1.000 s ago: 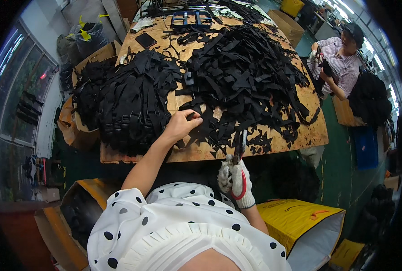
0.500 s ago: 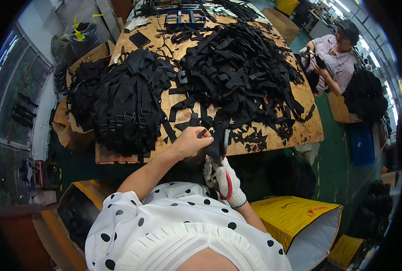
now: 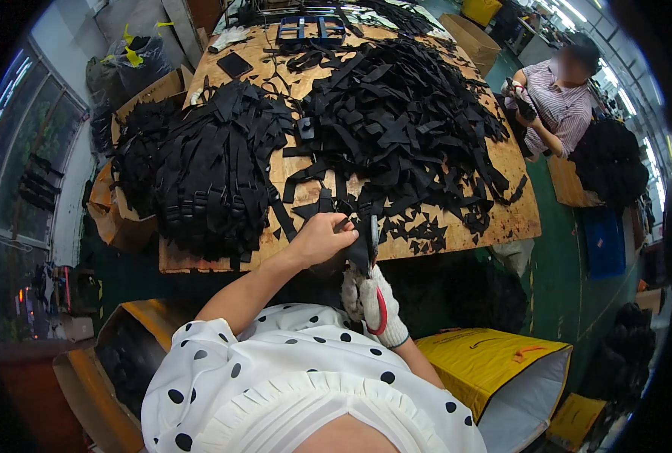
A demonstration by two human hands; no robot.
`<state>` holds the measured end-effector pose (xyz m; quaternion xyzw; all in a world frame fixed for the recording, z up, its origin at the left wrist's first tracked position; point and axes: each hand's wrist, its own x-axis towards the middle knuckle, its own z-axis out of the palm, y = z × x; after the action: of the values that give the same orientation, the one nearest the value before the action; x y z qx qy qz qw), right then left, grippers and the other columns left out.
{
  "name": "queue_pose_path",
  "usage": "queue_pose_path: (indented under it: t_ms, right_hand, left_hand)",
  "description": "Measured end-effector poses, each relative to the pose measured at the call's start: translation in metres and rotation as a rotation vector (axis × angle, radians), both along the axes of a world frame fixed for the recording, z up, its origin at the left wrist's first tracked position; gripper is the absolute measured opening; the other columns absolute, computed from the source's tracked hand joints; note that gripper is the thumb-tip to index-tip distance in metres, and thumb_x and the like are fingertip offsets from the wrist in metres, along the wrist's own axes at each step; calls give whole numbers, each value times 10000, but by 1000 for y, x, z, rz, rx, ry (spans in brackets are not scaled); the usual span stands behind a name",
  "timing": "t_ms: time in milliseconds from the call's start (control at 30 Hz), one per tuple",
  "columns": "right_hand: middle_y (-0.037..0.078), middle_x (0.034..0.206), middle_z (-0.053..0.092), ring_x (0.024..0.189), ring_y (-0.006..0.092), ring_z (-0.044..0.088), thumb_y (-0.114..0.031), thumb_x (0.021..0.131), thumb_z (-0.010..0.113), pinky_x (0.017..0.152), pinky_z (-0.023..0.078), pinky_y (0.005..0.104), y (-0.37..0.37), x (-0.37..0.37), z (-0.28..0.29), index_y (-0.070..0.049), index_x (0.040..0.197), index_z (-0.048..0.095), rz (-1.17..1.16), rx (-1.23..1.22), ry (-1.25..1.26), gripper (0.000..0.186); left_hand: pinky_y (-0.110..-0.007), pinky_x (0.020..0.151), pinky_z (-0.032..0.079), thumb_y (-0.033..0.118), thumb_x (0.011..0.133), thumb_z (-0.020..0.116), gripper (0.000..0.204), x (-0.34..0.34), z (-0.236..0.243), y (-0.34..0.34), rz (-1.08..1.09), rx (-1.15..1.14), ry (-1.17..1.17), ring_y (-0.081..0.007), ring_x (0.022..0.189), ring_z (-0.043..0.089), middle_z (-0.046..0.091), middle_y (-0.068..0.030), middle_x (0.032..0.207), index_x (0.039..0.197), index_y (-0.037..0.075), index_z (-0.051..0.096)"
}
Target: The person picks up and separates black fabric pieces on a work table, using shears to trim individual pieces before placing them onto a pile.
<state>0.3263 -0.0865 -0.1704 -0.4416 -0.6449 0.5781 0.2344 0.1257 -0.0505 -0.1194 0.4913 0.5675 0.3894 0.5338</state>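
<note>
My bare left hand (image 3: 322,240) pinches a black fabric strap (image 3: 358,248) at the table's front edge. Part of that strap hangs down over the edge. My right hand (image 3: 389,321), in a white knit work glove with dirty fingers, is closed round red-handled scissors (image 3: 374,230). Their metal blades point away from me and lie against the right side of the strap. Whether the blades have the fabric between them cannot be made out. Past my hands rises a big heap of loose black straps (image 3: 396,121). On the left is a stack of black straps with buckles (image 3: 207,166).
Small black offcuts (image 3: 424,232) litter the wooden table (image 3: 513,219). A dark flat device (image 3: 234,66) and a blue frame (image 3: 311,30) lie farther back. An open yellow bag (image 3: 487,359) stands at my right, a cardboard box (image 3: 151,325) at my left. A co-worker (image 3: 562,106) stands at the right.
The scissors and my right hand have shifted slightly left, closer against the strap. My left hand stays in place. The co-worker's hands and the black item in them have moved a little.
</note>
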Motion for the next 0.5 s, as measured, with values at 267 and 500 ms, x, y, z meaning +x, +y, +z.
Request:
queue_pose_path:
  t_ms: [267,500]
  right_hand:
    - [214,972,584,847,377,567,-189,877,452,748,458,380,0,-2,3,-22,1256,429,16,280,84,415]
    - [165,1181,543,1064,260,528,-308,965,356,907,397,313,-1,-1,15,10,1287,425,53,67,48,458]
  left_hand:
    - [-281,597,407,203,760,632,248,-3,-10,1,-34,49,74,-102,631,477,507,-52,622,739,-32,555]
    - [-289,603,404,190,749,630,245,-6,-9,2,-77,-19,34,-113,633,459,502,-64,628,733,-39,546]
